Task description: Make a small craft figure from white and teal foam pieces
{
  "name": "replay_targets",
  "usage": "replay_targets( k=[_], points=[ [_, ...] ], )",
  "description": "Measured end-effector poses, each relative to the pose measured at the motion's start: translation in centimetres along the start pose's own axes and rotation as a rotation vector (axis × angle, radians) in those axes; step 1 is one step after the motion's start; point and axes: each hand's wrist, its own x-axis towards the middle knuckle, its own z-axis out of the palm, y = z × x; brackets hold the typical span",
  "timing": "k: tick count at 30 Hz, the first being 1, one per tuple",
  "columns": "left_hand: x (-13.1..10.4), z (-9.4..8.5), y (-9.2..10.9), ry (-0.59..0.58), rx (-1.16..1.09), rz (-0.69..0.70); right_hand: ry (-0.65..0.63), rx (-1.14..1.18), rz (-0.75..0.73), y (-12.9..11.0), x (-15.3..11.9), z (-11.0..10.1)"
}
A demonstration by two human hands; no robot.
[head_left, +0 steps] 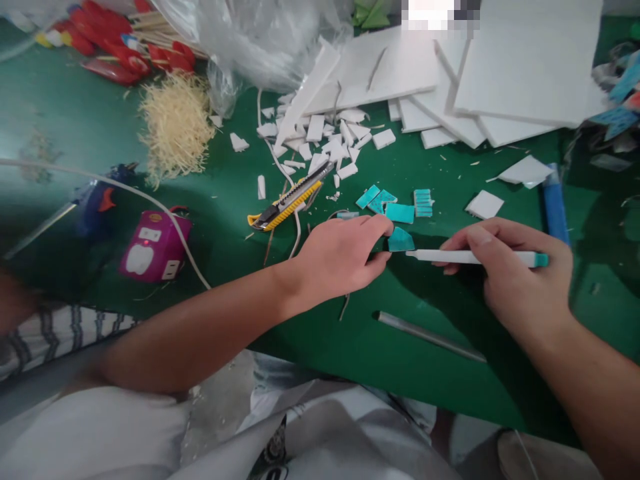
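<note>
In the head view, a yellow cutter (295, 203) lies on the green desk (450, 387). Just to the right of the cutter, and a bit nearer the person, the left hand (340, 257) has a narrow grip, with its fingertips on the left edge of a small blue-green piece (403, 239). Farther right of the cutter, the right hand (525, 273) has its grip closed around a white pen (450, 257) with a green end. The pen's tip is right by the piece's low edge; I cannot tell if they touch. More blue-green bits (400, 213) lie right of the cutter, close to the left hand. White scraps (316, 128) sit just behind the cutter, and big white boards (530, 60) are farther back to its right. A pink box (155, 247) is left of the cutter.
</note>
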Motion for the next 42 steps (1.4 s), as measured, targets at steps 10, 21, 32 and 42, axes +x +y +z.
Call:
replay_targets(
  k=[10,21,32,42],
  points=[
    [-0.09,0.04,0.07,0.010,0.006,-0.006,0.015,-0.081,-0.025,0.34,0.23,-0.03],
    [-0.03,0.04,-0.01,0.007,-0.002,-0.003,-0.011,-0.124,-0.031,-0.10,0.33,-0.03],
    [-0.01,-0.13,0.20,-0.030,-0.015,-0.028,0.000,-0.135,-0.015,0.03,0.30,-0.04],
    [0.00,0.02,0.04,-0.006,-0.006,-0.013,-0.010,-0.144,-0.027,0.28,0.27,0.01]
  ],
)
